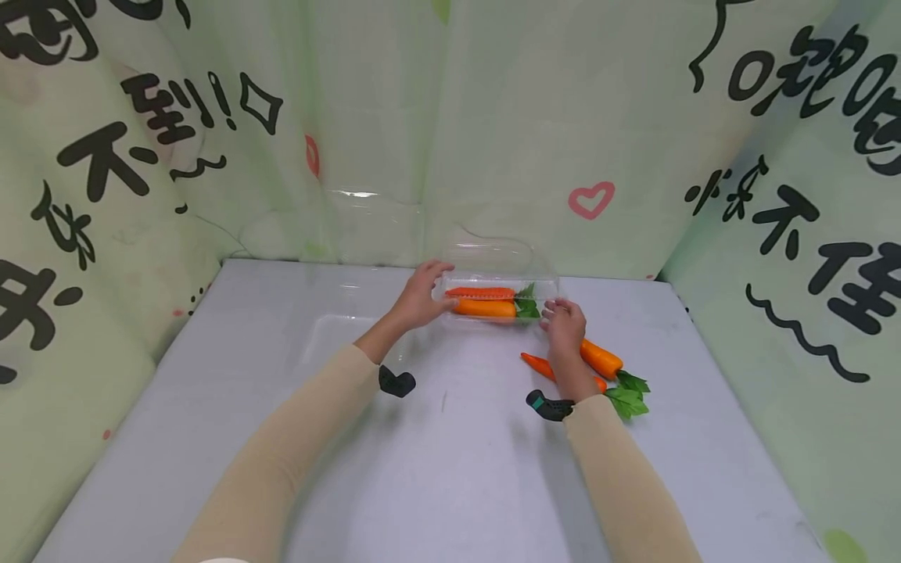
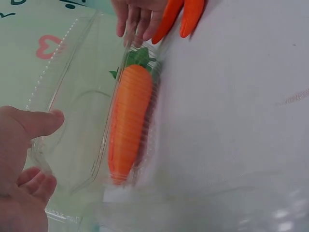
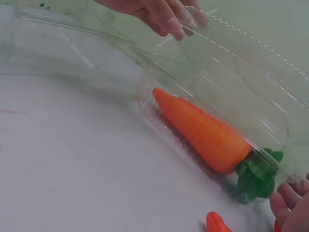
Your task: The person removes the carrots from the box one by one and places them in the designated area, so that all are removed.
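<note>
A clear plastic clamshell box point(image 1: 496, 320) stands near the table's back edge with its lid raised. Inside lies a toy carrot point(image 2: 130, 121) with a green leafy top point(image 3: 258, 176); the head view also shows an orange strip behind it, possibly a reflection. My left hand point(image 1: 422, 297) grips the box's left end, thumb and fingers on either side of the clear lid rim point(image 2: 36, 150). At the right end, my right hand point(image 1: 565, 324) pinches the plastic edge with bent fingers. Two more toy carrots, one thicker point(image 1: 601, 360) and one thinner point(image 1: 538, 366), lie beside and partly under my right wrist.
Another clear plastic container point(image 1: 334, 332) sits open on the white table point(image 1: 450, 469), left of the box, its raised lid point(image 1: 373, 223) against the curtain point(image 1: 493, 102). The printed curtain closes off the back and both sides.
</note>
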`<state>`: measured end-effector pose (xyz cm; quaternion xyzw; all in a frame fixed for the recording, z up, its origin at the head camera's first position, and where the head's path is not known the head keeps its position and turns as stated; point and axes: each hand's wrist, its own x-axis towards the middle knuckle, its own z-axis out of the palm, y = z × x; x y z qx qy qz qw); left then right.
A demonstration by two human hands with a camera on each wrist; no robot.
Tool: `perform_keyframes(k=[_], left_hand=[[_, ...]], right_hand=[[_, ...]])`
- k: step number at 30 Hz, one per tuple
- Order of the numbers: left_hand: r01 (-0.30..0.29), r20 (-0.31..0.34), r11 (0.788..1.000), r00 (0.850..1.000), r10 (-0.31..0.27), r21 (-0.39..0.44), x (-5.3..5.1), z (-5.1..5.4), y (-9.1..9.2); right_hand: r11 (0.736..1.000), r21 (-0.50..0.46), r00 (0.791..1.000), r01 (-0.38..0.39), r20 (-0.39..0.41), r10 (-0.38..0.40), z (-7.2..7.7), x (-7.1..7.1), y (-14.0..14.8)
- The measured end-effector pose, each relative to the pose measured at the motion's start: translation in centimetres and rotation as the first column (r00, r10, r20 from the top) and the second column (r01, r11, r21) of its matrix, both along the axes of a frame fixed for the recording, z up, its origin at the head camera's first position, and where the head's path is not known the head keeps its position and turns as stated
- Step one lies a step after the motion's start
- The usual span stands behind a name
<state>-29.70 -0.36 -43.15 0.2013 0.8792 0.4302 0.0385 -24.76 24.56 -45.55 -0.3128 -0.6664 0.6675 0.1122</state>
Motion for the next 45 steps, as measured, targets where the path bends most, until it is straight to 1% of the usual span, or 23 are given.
perform_keyframes(k=[5, 9, 14, 21, 24, 31, 38, 45], left_hand=[[-0.004, -0.016, 0.999, 1.000, 0.004, 0.045, 0.0, 0.5, 0.0], [-0.009, -0.024, 0.998, 1.000, 0.011, 0.067, -0.1, 0.8, 0.1], [-0.024, -0.031, 0.995, 0.999, 0.027, 0.092, -0.2, 0.9, 0.1], [-0.070, 0.003, 0.984, 0.998, 0.070, 0.162, -0.4, 1.2, 0.2], [-0.078, 0.006, 0.982, 0.997, 0.078, 0.170, -0.5, 1.1, 0.2], [-0.061, -0.007, 0.976, 0.998, 0.064, 0.209, -0.6, 1.2, 0.1], [-0.063, -0.016, 0.976, 0.998, 0.067, 0.210, -0.5, 1.2, -0.1], [-0.075, -0.016, 0.973, 0.997, 0.080, 0.219, -0.5, 1.4, -0.1]], right_hand=[[0.999, 0.028, 1.000, -0.016, 0.017, 0.015, -0.2, 0.0, 0.0], [0.999, 0.045, 1.000, -0.029, 0.009, 0.029, -0.3, -0.1, 0.1], [0.997, 0.067, 0.999, -0.047, -0.003, 0.047, -0.4, -0.1, 0.3], [0.993, 0.097, 0.998, -0.066, 0.018, 0.064, -0.5, 0.0, 0.4], [0.992, 0.105, 0.997, -0.070, 0.026, 0.068, -0.6, 0.0, 0.4], [0.990, 0.116, 0.996, -0.083, 0.032, 0.080, -0.5, 0.3, 0.4], [0.977, 0.170, 0.991, -0.129, 0.052, 0.122, -0.5, 0.8, 0.5], [0.973, 0.188, 0.991, -0.130, 0.061, 0.121, -0.5, 1.0, 0.5]])
